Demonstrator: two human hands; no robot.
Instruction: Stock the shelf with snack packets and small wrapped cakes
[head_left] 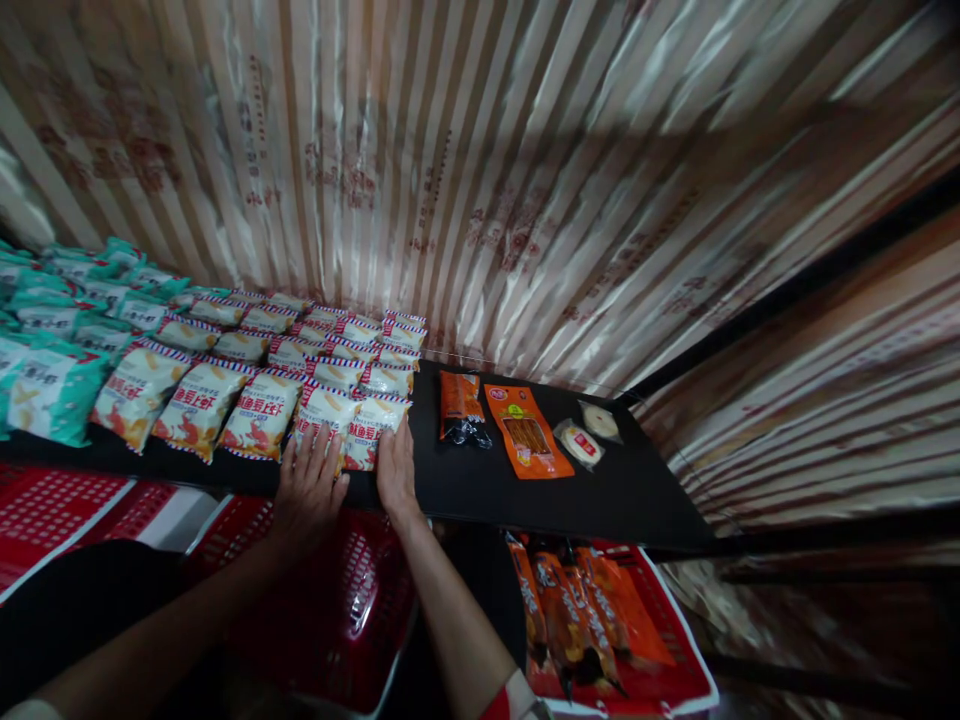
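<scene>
Both my hands rest at the front edge of a black shelf (600, 500). My left hand (307, 490) lies flat with fingers spread on the lower end of a white and red snack packet (324, 410). My right hand (395, 470) lies flat, fingers together, against the side of the neighbouring packet (373, 428). These two packets end the front row of several like packets (262, 400) laid in overlapping rows. Neither hand grips anything.
Teal packets (52, 390) fill the shelf's left end. To the right lie two orange packets (529, 430) and two small round wrapped items (581, 442). Below stand a red basket (337, 610) and a red crate of orange packets (585, 620). A striped curtain (525, 200) hangs behind.
</scene>
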